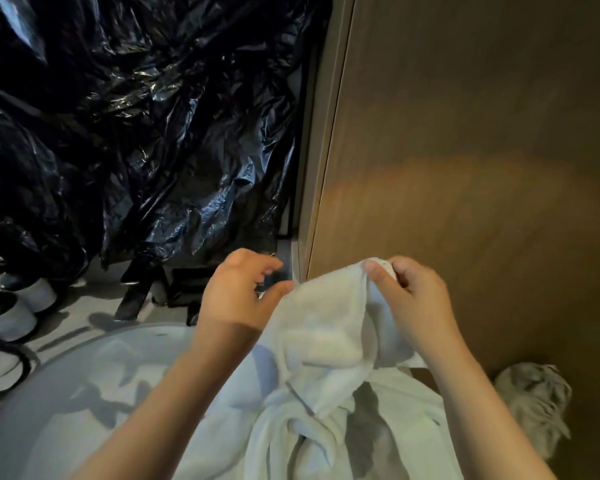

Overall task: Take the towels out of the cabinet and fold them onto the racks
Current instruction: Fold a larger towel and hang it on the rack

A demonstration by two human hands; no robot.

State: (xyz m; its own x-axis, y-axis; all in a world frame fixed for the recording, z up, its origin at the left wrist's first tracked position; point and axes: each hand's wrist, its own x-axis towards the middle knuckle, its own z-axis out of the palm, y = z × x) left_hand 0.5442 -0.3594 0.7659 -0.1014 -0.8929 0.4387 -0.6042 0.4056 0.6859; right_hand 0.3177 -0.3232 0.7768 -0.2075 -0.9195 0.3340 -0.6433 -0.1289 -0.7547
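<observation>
A white towel (pixel 326 334) is hanging bunched just left of a brown wooden panel (pixel 465 168), its lower folds cut off at the bottom. The right hand (pixel 416 299) is pinching its top edge. The left hand (pixel 239 292), held apart, is touching it with the thumb, and its grip is unclear. Left of the panel, black plastic sheeting (pixel 136 116) is filling the background. A blurred grey cloth (pixel 534 400) is lying at the panel's foot.

Home storage corner, wooden cabinet (pixel 465 133), crumpled black plastic sheeting (pixel 136 116), shoes (pixel 11 310)

Pale floor (pixel 97 292), shoes (pixel 18 306), round tub (pixel 32 427)
</observation>
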